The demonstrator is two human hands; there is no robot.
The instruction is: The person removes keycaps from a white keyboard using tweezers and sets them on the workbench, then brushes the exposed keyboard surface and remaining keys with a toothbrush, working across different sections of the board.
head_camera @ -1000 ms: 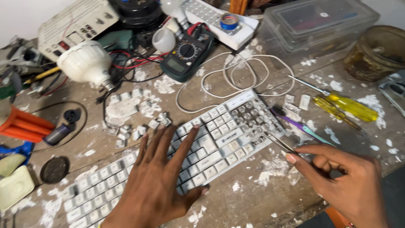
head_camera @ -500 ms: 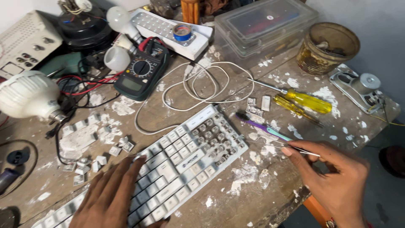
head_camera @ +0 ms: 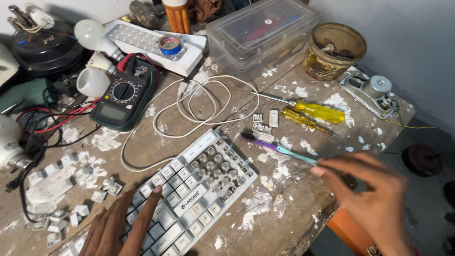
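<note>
A white keyboard (head_camera: pixel 189 189) lies diagonally on the paint-spattered wooden bench (head_camera: pixel 284 208), and a patch of its upper right has bare switches without caps. My left hand (head_camera: pixel 123 223) rests flat on its lower left keys, fingers spread, holding nothing. My right hand (head_camera: pixel 374 199) is blurred at the right, above the bench edge. Its fingertips are at the handle end of a purple and teal toothbrush (head_camera: pixel 275 148) lying beside the keyboard. No tool shows in that hand. Loose keycaps (head_camera: pixel 76 213) are scattered left of the keyboard.
A white cable (head_camera: pixel 204 104) loops behind the keyboard. Beyond are a multimeter (head_camera: pixel 123 97), bulbs (head_camera: pixel 92 81), a power strip (head_camera: pixel 151 45) with a tape roll (head_camera: pixel 169 44), clear boxes (head_camera: pixel 260 28), a rusty tin (head_camera: pixel 334 50), yellow screwdrivers (head_camera: pixel 317 111) and a small speaker (head_camera: pixel 374 92).
The view has swung right and down. My left hand slid toward the keyboard's lower left. My right hand drew back from the keyboard to the toothbrush handle; the thin tool it held is out of sight.
</note>
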